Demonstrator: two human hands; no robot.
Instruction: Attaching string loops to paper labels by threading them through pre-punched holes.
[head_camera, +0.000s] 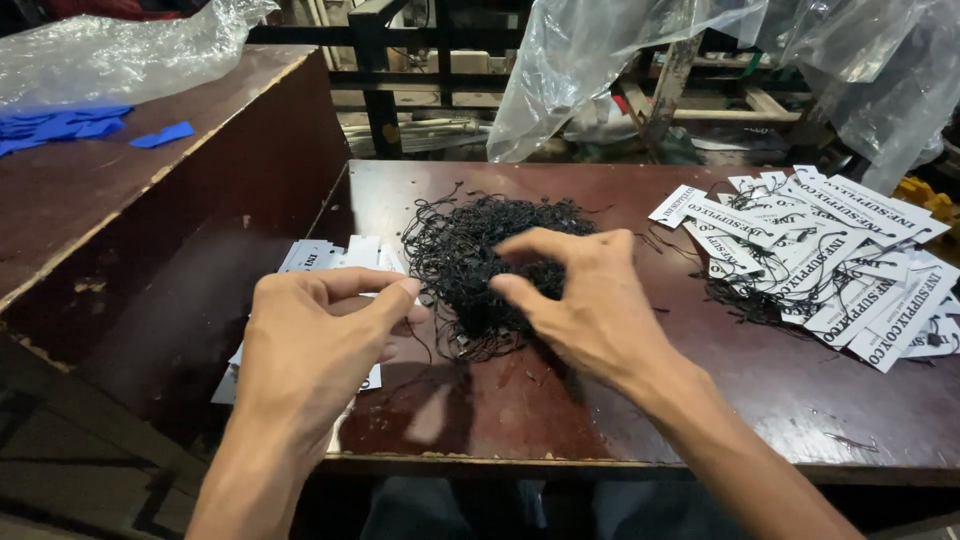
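A tangled heap of thin black strings (470, 250) lies in the middle of a dark red-brown table (560, 400). My right hand (590, 300) hovers over the heap's right side, thumb and forefinger curled toward the strings, apart from each other. My left hand (320, 345) rests just left of the heap, fingers bent, over a stack of white paper tags (320, 255). A thin black string runs from near its fingertips toward the heap; whether it is pinched I cannot tell.
A spread pile of white printed tags with black strings attached (840, 260) covers the table's right side. A taller brown box-like surface (110, 190) stands at left with blue pieces (60, 125) and clear plastic (110, 50) on it. More plastic sheeting (620, 60) hangs behind.
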